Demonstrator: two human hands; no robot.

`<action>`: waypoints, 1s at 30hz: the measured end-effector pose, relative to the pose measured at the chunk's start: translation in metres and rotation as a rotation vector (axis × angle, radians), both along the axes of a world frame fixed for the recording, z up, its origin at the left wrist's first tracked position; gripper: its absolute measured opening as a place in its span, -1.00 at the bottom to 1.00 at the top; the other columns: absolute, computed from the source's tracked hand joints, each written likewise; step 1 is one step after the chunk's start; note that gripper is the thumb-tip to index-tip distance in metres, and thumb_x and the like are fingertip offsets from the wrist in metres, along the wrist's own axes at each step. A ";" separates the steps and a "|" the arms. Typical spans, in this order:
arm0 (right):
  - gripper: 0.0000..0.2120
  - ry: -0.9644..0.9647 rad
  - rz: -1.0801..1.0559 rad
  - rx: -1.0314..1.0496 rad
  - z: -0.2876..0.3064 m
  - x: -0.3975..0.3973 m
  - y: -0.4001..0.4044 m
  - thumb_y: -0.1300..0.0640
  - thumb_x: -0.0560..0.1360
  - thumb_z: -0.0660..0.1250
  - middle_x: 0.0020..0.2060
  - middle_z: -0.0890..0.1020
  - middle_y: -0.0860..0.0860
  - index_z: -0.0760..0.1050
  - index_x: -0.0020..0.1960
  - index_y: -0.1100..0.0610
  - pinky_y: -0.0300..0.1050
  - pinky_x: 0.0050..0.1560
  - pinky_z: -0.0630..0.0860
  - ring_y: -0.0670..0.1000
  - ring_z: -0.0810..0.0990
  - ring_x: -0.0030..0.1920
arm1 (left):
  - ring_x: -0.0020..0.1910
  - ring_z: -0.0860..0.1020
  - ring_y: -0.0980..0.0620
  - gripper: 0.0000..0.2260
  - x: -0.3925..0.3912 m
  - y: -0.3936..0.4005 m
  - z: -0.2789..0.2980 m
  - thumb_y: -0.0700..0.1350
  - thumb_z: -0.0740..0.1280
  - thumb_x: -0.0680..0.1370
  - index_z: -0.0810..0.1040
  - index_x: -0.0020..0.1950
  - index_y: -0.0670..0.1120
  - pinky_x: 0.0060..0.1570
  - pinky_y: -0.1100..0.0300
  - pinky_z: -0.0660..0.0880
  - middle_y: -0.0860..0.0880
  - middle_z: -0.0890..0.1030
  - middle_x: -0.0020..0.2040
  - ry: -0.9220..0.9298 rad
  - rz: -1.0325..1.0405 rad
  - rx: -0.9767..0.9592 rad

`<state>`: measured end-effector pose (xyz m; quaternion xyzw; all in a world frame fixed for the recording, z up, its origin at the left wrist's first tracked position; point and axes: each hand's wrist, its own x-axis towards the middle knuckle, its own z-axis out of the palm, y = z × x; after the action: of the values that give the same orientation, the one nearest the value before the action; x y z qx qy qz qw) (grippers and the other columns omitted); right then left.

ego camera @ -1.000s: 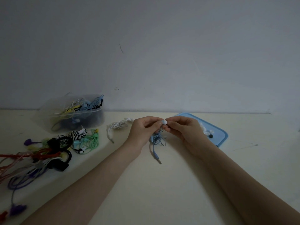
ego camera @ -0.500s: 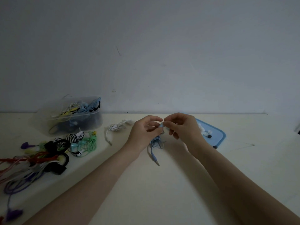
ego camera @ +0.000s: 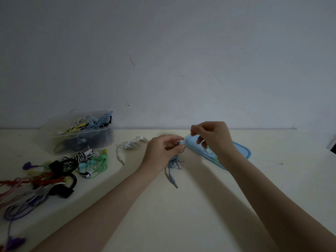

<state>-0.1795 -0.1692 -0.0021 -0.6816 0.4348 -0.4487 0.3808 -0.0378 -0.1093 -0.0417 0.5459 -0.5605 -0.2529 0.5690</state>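
My left hand [ego camera: 161,151] pinches the earbud [ego camera: 181,142] of a pair of light blue earphones. Their tangled cable [ego camera: 173,163] hangs from that hand down to the table, and the plug [ego camera: 174,183] lies on the surface. My right hand [ego camera: 212,137] is raised over a blue lid [ego camera: 243,149], a little apart from the earbud. Its thumb and forefinger are pinched together, apparently on a small ear tip that is blurred. Small white pieces [ego camera: 209,151] lie in the lid, partly hidden by that hand.
A clear plastic box [ego camera: 81,131] full of tangled earphones stands at the back left. White earphones [ego camera: 130,145] lie just left of my left hand. Green, striped, black, red and purple earphones [ego camera: 60,170] are spread over the table's left side. The wall is close behind.
My right hand has come off the earbud and risen up and to the right, over the blue lid. My left hand still holds the blue earphones in about the same place.
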 end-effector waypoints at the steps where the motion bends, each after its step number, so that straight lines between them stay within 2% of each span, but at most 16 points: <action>1: -0.81 -0.008 -0.036 -0.025 0.004 -0.006 -0.003 0.17 0.49 0.34 -0.31 0.65 0.25 0.61 -0.25 0.24 -0.21 -0.48 0.36 0.07 0.46 -0.44 | -0.16 0.62 0.07 -0.82 -0.001 0.000 -0.001 -0.24 0.45 0.41 0.61 -0.11 0.03 -0.10 0.31 0.54 0.01 0.64 -0.20 -0.015 -0.007 0.006; 4: -0.80 0.101 -0.154 -0.144 0.013 -0.022 -0.012 0.18 0.50 0.32 -0.45 0.59 0.11 0.61 -0.24 0.26 -0.39 -0.53 0.33 -0.14 0.44 -0.58 | -0.21 0.58 0.16 -0.86 -0.004 -0.001 -0.003 -0.24 0.45 0.42 0.61 -0.08 -0.05 -0.12 0.38 0.51 0.06 0.60 -0.22 -0.098 -0.015 -0.003; 5: -0.80 0.177 -0.180 -0.174 0.014 -0.026 -0.014 0.19 0.49 0.31 -0.46 0.58 0.07 0.61 -0.23 0.28 -0.41 -0.52 0.33 -0.16 0.45 -0.59 | -0.23 0.56 0.21 -0.86 -0.005 -0.001 -0.003 -0.25 0.44 0.42 0.61 -0.05 -0.10 -0.12 0.41 0.49 0.07 0.58 -0.22 -0.139 -0.013 -0.015; 7: -0.82 0.385 -0.196 -0.199 0.013 -0.031 -0.019 0.21 0.48 0.32 -0.40 0.61 0.13 0.61 -0.20 0.31 -0.28 -0.42 0.38 -0.09 0.51 -0.49 | -0.26 0.53 0.28 -0.87 -0.006 -0.002 -0.004 -0.25 0.43 0.43 0.60 -0.03 -0.15 -0.14 0.45 0.47 0.10 0.55 -0.22 -0.210 -0.017 -0.039; 8: -0.84 0.502 -0.183 -0.191 0.011 -0.032 -0.021 0.23 0.46 0.33 -0.33 0.64 0.19 0.62 -0.18 0.33 -0.21 -0.37 0.39 0.02 0.54 -0.40 | -0.27 0.52 0.32 -0.87 -0.007 -0.002 -0.004 -0.26 0.43 0.44 0.60 -0.03 -0.16 -0.15 0.47 0.46 0.12 0.54 -0.22 -0.233 -0.023 -0.047; 10: -0.88 0.682 -0.100 -0.171 0.007 -0.032 -0.020 0.30 0.41 0.33 -0.24 0.66 0.21 0.63 -0.16 0.31 -0.18 -0.32 0.42 0.10 0.59 -0.27 | -0.27 0.51 0.35 -0.88 -0.007 -0.002 -0.005 -0.26 0.42 0.44 0.60 -0.03 -0.17 -0.16 0.48 0.44 0.14 0.52 -0.22 -0.255 -0.032 -0.054; 13: -0.87 0.828 0.031 -0.142 0.007 -0.028 -0.015 0.34 0.38 0.36 -0.21 0.68 0.13 0.67 -0.16 0.23 -0.13 -0.17 0.52 0.10 0.63 -0.16 | -0.25 0.51 0.33 -0.87 -0.006 -0.003 -0.005 -0.25 0.43 0.44 0.61 -0.03 -0.17 -0.16 0.48 0.44 0.14 0.52 -0.21 -0.271 -0.033 -0.073; 16: -0.87 0.928 0.044 -0.135 0.008 -0.025 -0.015 0.35 0.33 0.40 -0.21 0.68 0.14 0.67 -0.17 0.21 -0.11 -0.15 0.55 0.12 0.64 -0.17 | -0.22 0.50 0.30 -0.88 -0.005 -0.002 -0.005 -0.25 0.43 0.44 0.61 -0.04 -0.16 -0.14 0.47 0.45 0.10 0.52 -0.19 -0.281 -0.031 -0.097; 19: -0.85 0.949 0.025 -0.150 0.005 -0.024 -0.014 0.36 0.36 0.36 -0.18 0.66 0.14 0.66 -0.15 0.21 -0.10 -0.13 0.55 0.13 0.63 -0.15 | -0.22 0.50 0.27 -0.88 -0.005 -0.001 -0.003 -0.26 0.43 0.43 0.60 -0.06 -0.13 -0.15 0.43 0.47 0.09 0.52 -0.17 -0.253 -0.026 -0.128; 24: -0.80 0.921 -0.010 -0.208 0.003 -0.025 -0.013 0.35 0.41 0.25 -0.18 0.61 0.09 0.63 -0.11 0.18 -0.16 -0.22 0.47 0.09 0.58 -0.18 | -0.18 0.53 0.26 -0.82 -0.005 0.000 -0.001 -0.27 0.45 0.41 0.58 -0.09 -0.03 -0.15 0.37 0.51 0.11 0.52 -0.10 -0.205 -0.023 -0.134; 30: -0.85 0.753 -0.024 -0.262 0.007 -0.023 -0.014 0.31 0.43 0.30 -0.18 0.61 0.05 0.60 -0.07 0.18 -0.23 -0.20 0.38 -0.01 0.51 -0.21 | -0.20 0.54 0.32 -0.82 -0.006 0.000 -0.001 -0.27 0.45 0.41 0.58 -0.09 -0.03 -0.13 0.42 0.50 0.11 0.57 -0.14 -0.174 -0.008 -0.092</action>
<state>-0.2029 -0.1830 0.0048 -0.8361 0.4911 -0.2234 0.0990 -0.0435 -0.1089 -0.0431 0.5369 -0.6210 -0.1811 0.5416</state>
